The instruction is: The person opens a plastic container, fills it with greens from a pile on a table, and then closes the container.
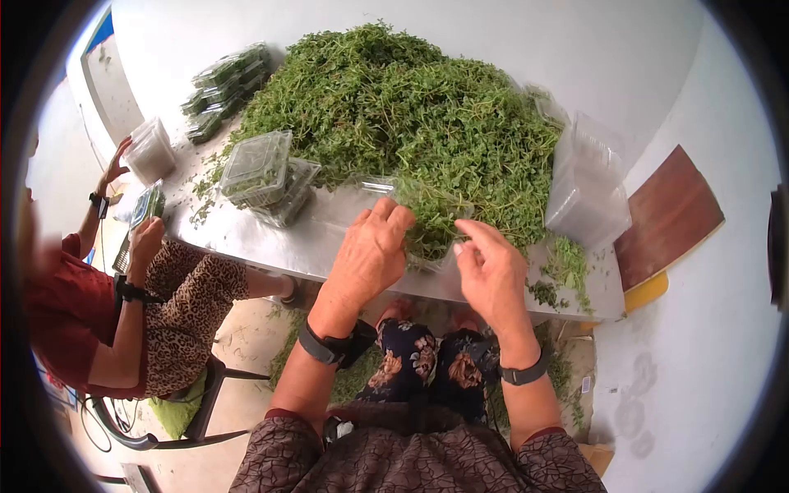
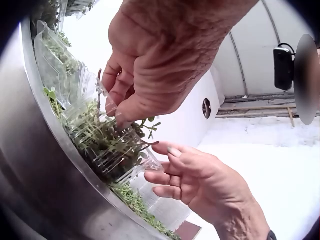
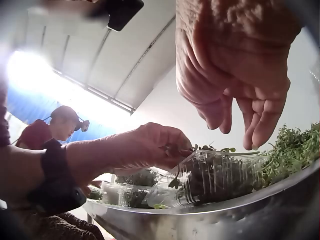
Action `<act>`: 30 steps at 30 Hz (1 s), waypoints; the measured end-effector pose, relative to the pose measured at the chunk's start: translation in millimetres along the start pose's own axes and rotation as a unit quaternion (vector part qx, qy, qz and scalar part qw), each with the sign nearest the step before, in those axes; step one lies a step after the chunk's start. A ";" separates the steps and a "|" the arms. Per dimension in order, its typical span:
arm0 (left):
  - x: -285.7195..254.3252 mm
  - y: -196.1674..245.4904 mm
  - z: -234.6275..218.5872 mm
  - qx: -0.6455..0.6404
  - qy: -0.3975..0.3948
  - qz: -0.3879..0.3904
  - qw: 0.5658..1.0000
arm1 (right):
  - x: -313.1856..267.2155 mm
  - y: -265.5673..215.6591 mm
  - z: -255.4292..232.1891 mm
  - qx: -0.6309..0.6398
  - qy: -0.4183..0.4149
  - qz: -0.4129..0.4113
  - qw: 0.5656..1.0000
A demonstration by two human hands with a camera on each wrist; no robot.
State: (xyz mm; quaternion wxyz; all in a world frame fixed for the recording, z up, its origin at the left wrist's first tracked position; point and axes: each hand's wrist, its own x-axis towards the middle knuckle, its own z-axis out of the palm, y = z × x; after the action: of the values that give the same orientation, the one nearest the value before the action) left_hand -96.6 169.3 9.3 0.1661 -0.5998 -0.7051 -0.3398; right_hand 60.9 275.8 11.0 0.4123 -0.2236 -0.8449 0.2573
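A clear plastic container [image 1: 431,263] filled with leafy green sprigs stands at the table's front edge; its ribbed wall [image 3: 202,180] shows in the right wrist view. At its left rim my left hand [image 1: 370,251] has curled fingers, pinching sprigs at the corner; the left wrist view shows this hand [image 2: 155,70] from close up. On the other side, my right hand [image 1: 497,275] has loosely bent fingers and a gap between thumb and forefinger. Its fingertips [image 3: 255,146] are close to a stem lying across the rim; whether they touch it, I cannot tell.
A large heap of greens [image 1: 411,107] covers the table's back. Filled containers [image 1: 256,168] stand left, with more [image 1: 226,86] stacked behind. Nested empty containers [image 1: 583,185] stand right. Another person [image 1: 99,329] sits at the left, holding a filled container [image 1: 148,201].
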 end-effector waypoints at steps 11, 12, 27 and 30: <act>2.7 13.5 -4.4 -0.045 -0.028 -0.001 0.999 | -30.4 21.0 -5.5 -0.018 0.016 -0.059 0.998; 4.2 13.7 -1.2 -0.044 -0.029 0.000 0.999 | -33.5 24.5 -4.6 -0.013 0.011 -0.044 0.999; 34.0 23.7 22.8 -0.029 -0.235 0.030 0.971 | -36.3 40.5 2.6 -0.011 0.009 -0.062 0.998; 38.5 23.0 24.9 -0.038 -0.262 0.021 0.964 | -36.1 38.3 3.1 -0.026 0.005 -0.068 0.997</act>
State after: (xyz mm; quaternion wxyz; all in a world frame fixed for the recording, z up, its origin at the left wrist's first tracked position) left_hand -78.9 215.5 22.7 -0.0406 -0.6883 -0.6979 -0.1934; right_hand 84.9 283.1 -35.3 0.4272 -0.1779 -0.8624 0.2053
